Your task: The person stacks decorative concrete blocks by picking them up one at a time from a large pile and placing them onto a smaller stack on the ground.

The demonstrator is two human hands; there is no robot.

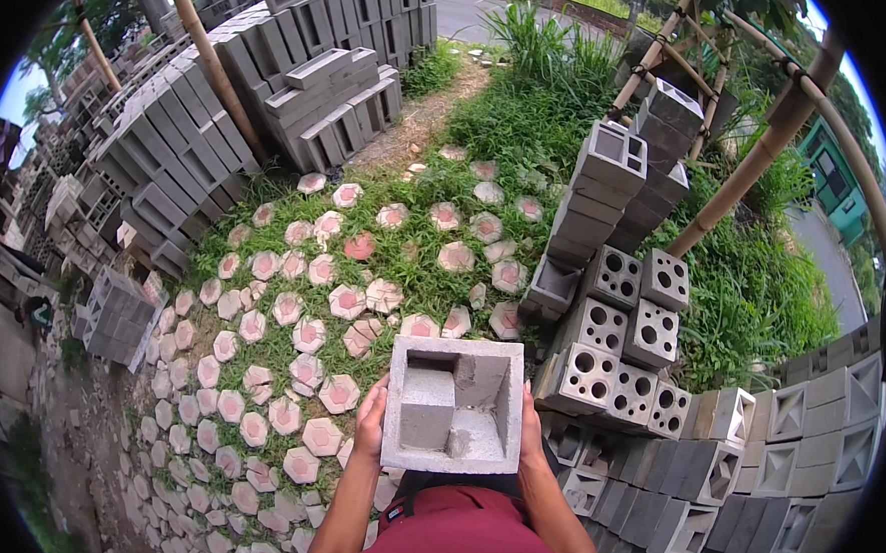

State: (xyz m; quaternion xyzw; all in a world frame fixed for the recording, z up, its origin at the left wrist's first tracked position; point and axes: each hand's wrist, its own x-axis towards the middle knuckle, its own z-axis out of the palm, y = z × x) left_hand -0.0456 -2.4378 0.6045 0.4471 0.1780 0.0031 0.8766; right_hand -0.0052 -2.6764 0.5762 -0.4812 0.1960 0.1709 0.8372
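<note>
Held out in front of my body is a square grey concrete block (508,410) with an open, stepped recess facing up. My left hand (371,419) grips its left side, and my right hand (531,429) grips its right side. The palms press the block from both sides, while the fingers are mostly hidden behind and under it. Just to the right of the block stand stacked concrete blocks with round holes (598,325).
Hexagonal pavers (321,436) lie spread in the grass ahead and left. Hollow blocks (331,75) are piled high at the far left. Patterned vent blocks (688,530) are stacked at the near right. A slanting bamboo pole (733,192) stands behind the right stacks.
</note>
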